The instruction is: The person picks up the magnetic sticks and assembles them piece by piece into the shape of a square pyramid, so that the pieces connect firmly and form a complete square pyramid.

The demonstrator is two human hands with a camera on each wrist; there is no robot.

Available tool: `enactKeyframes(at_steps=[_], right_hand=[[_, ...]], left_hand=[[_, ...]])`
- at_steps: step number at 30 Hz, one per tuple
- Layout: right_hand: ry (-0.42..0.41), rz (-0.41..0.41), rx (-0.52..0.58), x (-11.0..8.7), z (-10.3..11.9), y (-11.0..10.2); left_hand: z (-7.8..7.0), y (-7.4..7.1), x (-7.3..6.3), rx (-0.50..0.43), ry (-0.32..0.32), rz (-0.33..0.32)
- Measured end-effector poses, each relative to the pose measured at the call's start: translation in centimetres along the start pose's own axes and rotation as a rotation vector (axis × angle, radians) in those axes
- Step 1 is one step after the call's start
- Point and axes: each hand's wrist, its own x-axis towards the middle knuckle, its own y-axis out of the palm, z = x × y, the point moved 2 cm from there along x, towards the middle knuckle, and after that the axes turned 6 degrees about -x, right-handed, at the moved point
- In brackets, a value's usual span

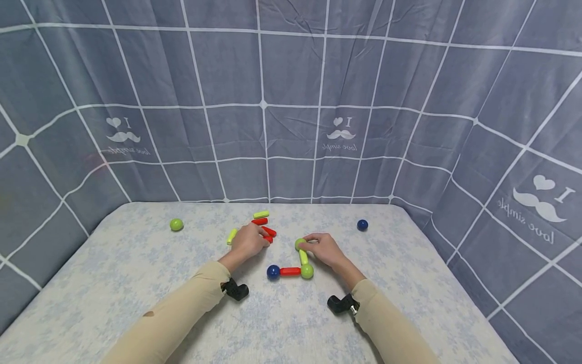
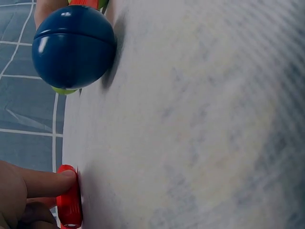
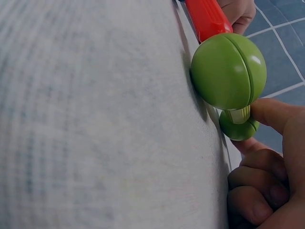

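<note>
My left hand (image 1: 249, 241) pinches a red rod (image 2: 70, 202) lying on the table among other loose rods; its thumb shows on the rod in the left wrist view. My right hand (image 1: 325, 248) holds a green ball (image 1: 299, 243) between thumb and fingers. That ball sits at the far end of a yellow-green rod (image 1: 303, 257), which runs to a second green ball (image 1: 306, 271). From there another red rod (image 1: 290, 271) reaches left to a dark blue ball (image 1: 273, 272), forming an L shape flat on the table.
Two yellow-green rods (image 1: 261, 214) (image 1: 232, 236) and more red rods (image 1: 259, 221) lie around the left hand. A loose green ball (image 1: 176, 224) is at the back left, a loose blue ball (image 1: 362, 225) at the back right. A grey checked curtain (image 1: 291, 131) hangs behind the table (image 1: 291, 323).
</note>
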Motion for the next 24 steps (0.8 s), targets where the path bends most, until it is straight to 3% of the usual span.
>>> enactKeyframes(at_steps=[8,24], right_hand=[[-0.003,0.006,0.004,0.2,-0.2,0.0],[0.019,0.003,0.003,0.1,-0.1,0.0]], left_hand=[[-1.4,0.3,-0.3,-0.005,0.063,0.032],[-3.7,1.8,-0.5,-0.031,0.083,0.138]])
